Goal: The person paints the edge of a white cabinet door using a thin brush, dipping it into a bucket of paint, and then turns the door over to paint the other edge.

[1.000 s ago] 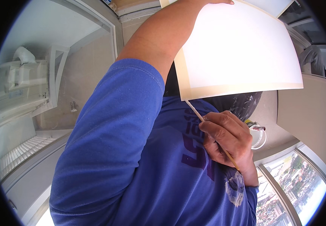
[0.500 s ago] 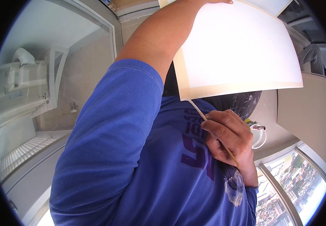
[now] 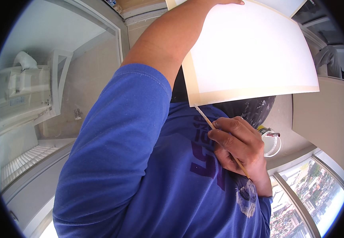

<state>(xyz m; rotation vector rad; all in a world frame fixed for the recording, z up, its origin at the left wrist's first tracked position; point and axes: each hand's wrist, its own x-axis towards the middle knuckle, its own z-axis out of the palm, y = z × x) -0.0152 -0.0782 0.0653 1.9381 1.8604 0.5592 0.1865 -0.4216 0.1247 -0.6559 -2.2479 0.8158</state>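
Observation:
My right hand is closed round the wooden handle of a thin paintbrush. Its whitish tip meets the lower left corner of a white panel with pale tan borders; whether it touches the edge or sits just beside it is hard to tell. My left arm reaches up across the panel's left side. Only a little of my left hand shows at the top of the picture, with a finger stretched out along the white surface. The rest of that hand is cut off.
Behind the panel is a dark, paint-spotted item. A loop of white cord hangs right of my right hand. Windows fill the lower right; a glass pane with a white machine behind it stands at left.
My right hand has shifted slightly left, and the brush tip has slid a little left along the panel's lower corner. My left arm and the panel have hardly moved.

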